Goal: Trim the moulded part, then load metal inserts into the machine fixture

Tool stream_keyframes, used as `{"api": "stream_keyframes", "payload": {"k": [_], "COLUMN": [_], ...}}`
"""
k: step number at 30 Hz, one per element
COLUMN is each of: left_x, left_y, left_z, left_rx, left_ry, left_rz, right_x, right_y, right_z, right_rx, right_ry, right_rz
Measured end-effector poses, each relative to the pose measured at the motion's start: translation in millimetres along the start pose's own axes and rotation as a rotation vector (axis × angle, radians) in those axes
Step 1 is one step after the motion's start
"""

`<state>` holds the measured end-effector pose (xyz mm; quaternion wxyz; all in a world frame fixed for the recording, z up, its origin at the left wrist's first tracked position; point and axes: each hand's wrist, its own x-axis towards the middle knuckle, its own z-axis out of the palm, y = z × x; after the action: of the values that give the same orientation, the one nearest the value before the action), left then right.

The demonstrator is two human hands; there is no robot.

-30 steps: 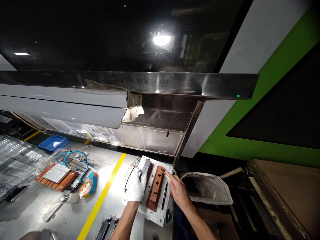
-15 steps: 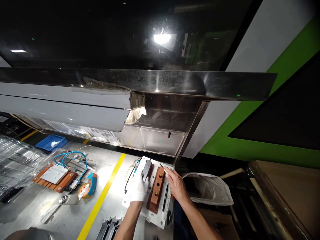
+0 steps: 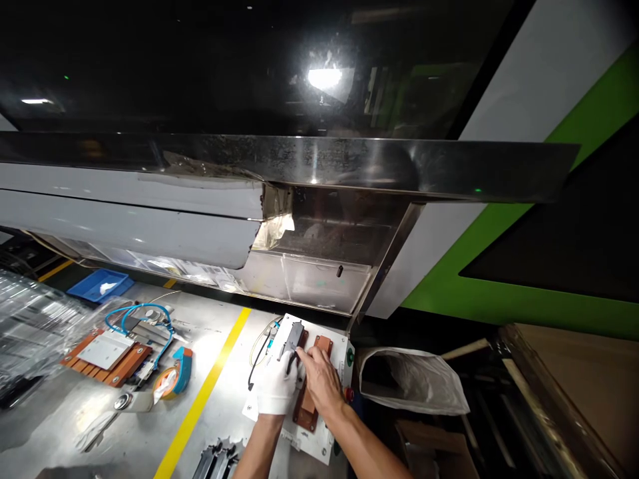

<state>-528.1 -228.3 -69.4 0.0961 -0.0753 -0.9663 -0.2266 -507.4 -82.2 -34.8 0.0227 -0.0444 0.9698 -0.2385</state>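
My left hand point(image 3: 276, 384), in a white glove, is shut around the lower end of a grey metal block point(image 3: 294, 337) lying on a white panel point(image 3: 335, 354). My right hand point(image 3: 322, 382) is bare and crosses over a brown bar point(image 3: 306, 411), partly hiding it. Its fingertips pinch a small dark-tipped tool point(image 3: 292, 362) against the grey block's lower edge. The tool is mostly hidden by my fingers. A dark cable point(image 3: 255, 370) runs down the panel's left side.
A stainless ledge point(image 3: 309, 163) and a white-and-green panelled wall overhang the work. To the left stand an orange board point(image 3: 106, 357), blue tubing point(image 3: 137, 316), a tape roll point(image 3: 174, 376) and a blue tray point(image 3: 100, 286). A white plastic bag point(image 3: 412, 382) lies to the right.
My right hand has moved left, from beside the brown bar to across it, reaching the grey block with the tool. My left hand stays on the block.
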Motion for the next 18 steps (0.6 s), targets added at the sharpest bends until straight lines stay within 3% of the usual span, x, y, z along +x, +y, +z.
{"api": "stream_keyframes", "payload": {"k": [6,18], "left_x": [-2,-2], "left_y": [-7,-11], "left_z": [5.6,9.9], "left_rx": [0.154,0.301], "left_ry": [0.056,0.122], "left_rz": [0.114,0.201], "right_x": [5,9], "right_y": [-11,-11], "right_z": [13,2], "right_rx": [-0.095,-0.132], "right_ry": [-0.019,-0.031], "right_rz": [0.001,-0.009]}}
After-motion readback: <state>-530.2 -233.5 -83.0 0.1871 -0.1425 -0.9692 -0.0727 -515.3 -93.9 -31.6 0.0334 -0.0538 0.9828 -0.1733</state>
